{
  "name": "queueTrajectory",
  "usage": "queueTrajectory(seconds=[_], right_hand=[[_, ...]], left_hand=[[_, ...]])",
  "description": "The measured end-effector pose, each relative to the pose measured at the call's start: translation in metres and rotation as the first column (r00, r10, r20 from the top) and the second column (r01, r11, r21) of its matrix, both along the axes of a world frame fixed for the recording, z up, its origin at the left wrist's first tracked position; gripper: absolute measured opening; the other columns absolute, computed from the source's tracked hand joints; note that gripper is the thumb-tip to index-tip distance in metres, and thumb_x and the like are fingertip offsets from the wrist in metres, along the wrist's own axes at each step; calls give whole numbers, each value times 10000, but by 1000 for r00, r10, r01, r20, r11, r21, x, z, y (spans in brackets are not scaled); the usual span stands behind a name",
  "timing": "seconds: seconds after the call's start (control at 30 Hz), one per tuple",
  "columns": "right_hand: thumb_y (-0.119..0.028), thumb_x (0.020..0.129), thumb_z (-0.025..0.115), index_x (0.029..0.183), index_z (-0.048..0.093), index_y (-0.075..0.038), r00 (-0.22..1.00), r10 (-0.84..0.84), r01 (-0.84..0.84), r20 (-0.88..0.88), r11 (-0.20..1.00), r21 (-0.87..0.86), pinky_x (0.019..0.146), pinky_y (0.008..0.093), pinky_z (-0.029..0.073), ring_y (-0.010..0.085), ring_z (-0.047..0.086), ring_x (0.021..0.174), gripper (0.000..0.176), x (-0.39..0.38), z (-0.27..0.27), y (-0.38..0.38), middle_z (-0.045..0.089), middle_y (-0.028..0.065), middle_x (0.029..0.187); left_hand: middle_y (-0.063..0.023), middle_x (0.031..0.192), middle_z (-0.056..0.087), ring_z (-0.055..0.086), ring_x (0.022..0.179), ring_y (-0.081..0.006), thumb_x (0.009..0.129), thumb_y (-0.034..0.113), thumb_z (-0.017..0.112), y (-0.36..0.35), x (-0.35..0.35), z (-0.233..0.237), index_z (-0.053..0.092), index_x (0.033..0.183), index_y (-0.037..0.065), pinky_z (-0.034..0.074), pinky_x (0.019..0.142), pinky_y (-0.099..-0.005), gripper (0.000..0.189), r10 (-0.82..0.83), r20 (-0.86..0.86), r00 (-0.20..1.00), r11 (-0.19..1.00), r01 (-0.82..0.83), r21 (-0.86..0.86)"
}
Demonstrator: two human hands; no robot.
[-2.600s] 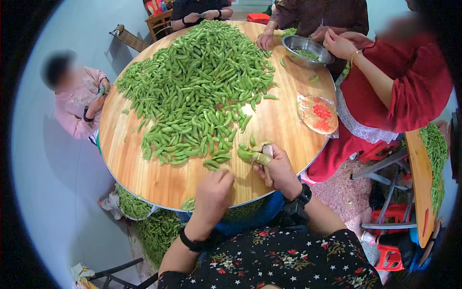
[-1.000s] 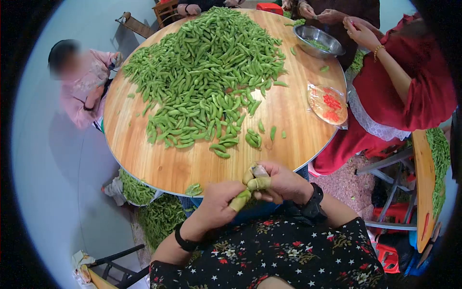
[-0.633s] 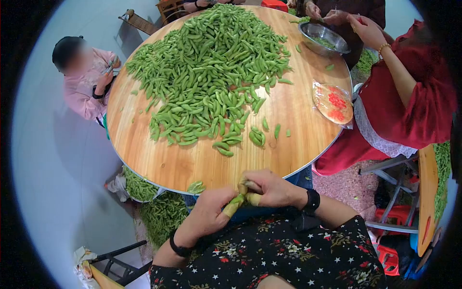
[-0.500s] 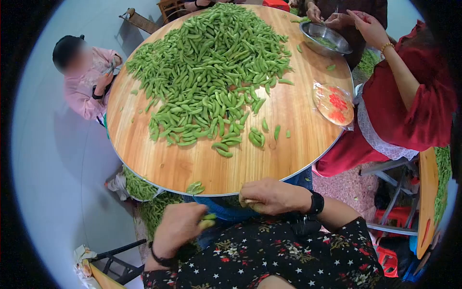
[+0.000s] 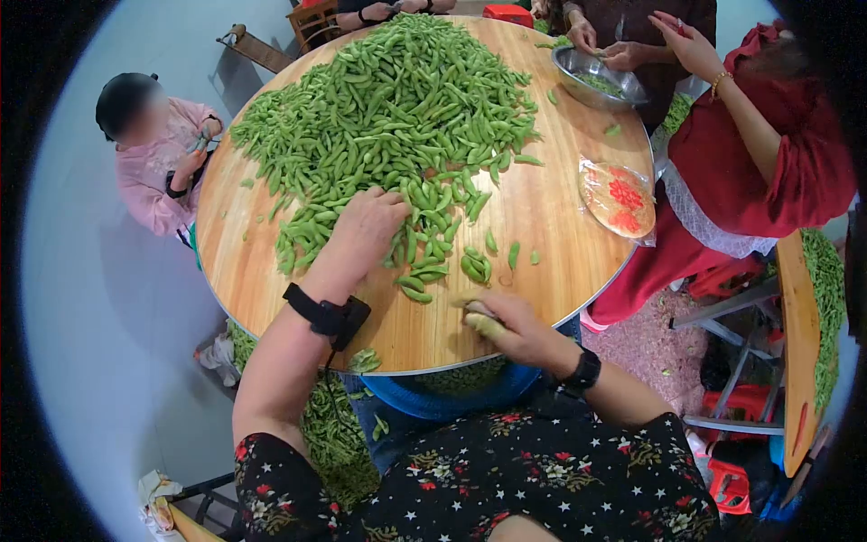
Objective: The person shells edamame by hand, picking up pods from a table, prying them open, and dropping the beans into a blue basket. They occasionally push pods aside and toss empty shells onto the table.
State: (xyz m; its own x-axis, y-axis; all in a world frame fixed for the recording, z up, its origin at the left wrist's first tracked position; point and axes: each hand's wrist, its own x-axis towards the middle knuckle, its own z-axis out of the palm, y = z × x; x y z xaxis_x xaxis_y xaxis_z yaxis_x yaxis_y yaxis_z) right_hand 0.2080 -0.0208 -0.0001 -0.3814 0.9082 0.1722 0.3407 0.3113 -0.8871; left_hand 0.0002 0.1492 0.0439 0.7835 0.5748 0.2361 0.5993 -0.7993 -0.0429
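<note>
A large heap of green soybean pods (image 5: 406,99) covers the far and middle part of the round wooden table (image 5: 560,235). My left hand (image 5: 368,228) reaches over the heap's near edge, its fingers bent together onto the pods; their tips are partly hidden. Above the near table edge, my right hand (image 5: 515,330) is closed, with yellowish-green at its fingertips and a small greyish thing between them that I cannot make out. Several loose pods (image 5: 474,264) lie just beyond it. Near the table's front edge is an opened green pod (image 5: 364,361).
A blue basin (image 5: 442,397) stands below the near edge. On the right lie a packaged round flat thing (image 5: 619,200) with red marks and, farther back, a metal bowl (image 5: 598,77). Other people (image 5: 153,149) sit around the table. More pods (image 5: 334,443) cover the floor at left.
My left hand has moved from below the table edge, where green showed at its fingers, up to the pods. My right hand has risen slightly over the table. The blue basin shows more.
</note>
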Motion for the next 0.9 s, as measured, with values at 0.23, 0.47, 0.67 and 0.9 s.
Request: queueTrajectory(seconds=[0.23, 0.47, 0.67, 0.9], right_hand=[[-40, 792, 527, 1026, 545, -6, 861, -331, 207, 387, 922, 327, 769, 415, 464, 350, 557, 883, 237, 14, 6, 22, 528, 177, 906], [0, 740, 528, 996, 509, -4, 895, -363, 202, 259, 849, 489, 723, 448, 470, 390, 553, 825, 257, 15, 25, 41, 538, 191, 900], [-77, 904, 536, 977, 592, -28, 773, -601, 633, -203, 707, 314, 559, 239, 446, 99, 544, 619, 104, 46, 115, -18, 625, 83, 838], [-216, 964, 484, 1157, 578, -36, 861, -488, 476, -144, 872, -115, 507, 220, 396, 60, 496, 575, 280, 44, 51, -4, 541, 0, 693]], left_hand=[[-74, 1015, 618, 534, 991, -282, 722, -23, 543, -12, -14, -5, 636, 1097, 108, 396, 880, -383, 409, -17, 150, 989, 993, 0, 116], [-91, 1017, 601, 526, 1019, -297, 760, -17, 541, -25, -27, 24, 603, 1120, 96, 375, 893, -433, 383, 49, 356, 933, 978, -117, 174], [-113, 1020, 609, 551, 979, -301, 769, -22, 533, -31, -41, 27, 625, 1075, 67, 430, 856, -409, 331, 52, 363, 930, 999, -55, -2], [-127, 1014, 625, 565, 979, -320, 744, 26, 603, -23, -9, 16, 645, 1024, 51, 455, 858, -391, 284, -85, 312, 946, 992, 111, -66]])
